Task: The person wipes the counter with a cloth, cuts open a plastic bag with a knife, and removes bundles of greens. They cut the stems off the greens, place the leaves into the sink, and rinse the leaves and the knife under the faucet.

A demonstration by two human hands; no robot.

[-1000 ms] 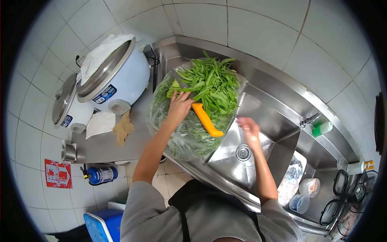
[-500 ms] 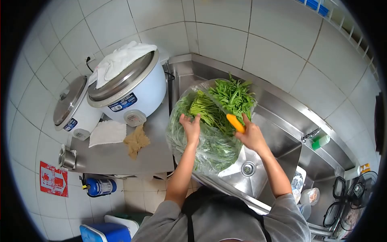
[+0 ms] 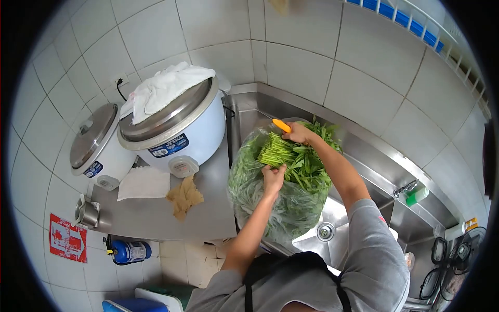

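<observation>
A clear plastic bag (image 3: 280, 218) full of leafy greens rests over the steel sink. Inside its opening lies a bundle of cut green stems (image 3: 275, 150) with leaves (image 3: 314, 171) to the right. My left hand (image 3: 273, 178) is closed on the lower edge of the stem bundle. Above the bundle, my right hand (image 3: 298, 133) grips a knife by its orange handle (image 3: 281, 125), the thin blade pointing up and left.
Two rice cookers (image 3: 182, 125) (image 3: 99, 140) stand on the left counter, with a white cloth (image 3: 144, 183), a brown cloth (image 3: 184, 197) and a metal pot (image 3: 87, 212). A faucet (image 3: 406, 188) and green bottle (image 3: 417, 196) are at the right.
My right hand has moved up and left with the orange-handled knife, over the greens. My left hand has moved onto the stems and closed on them. The view has shifted slightly.
</observation>
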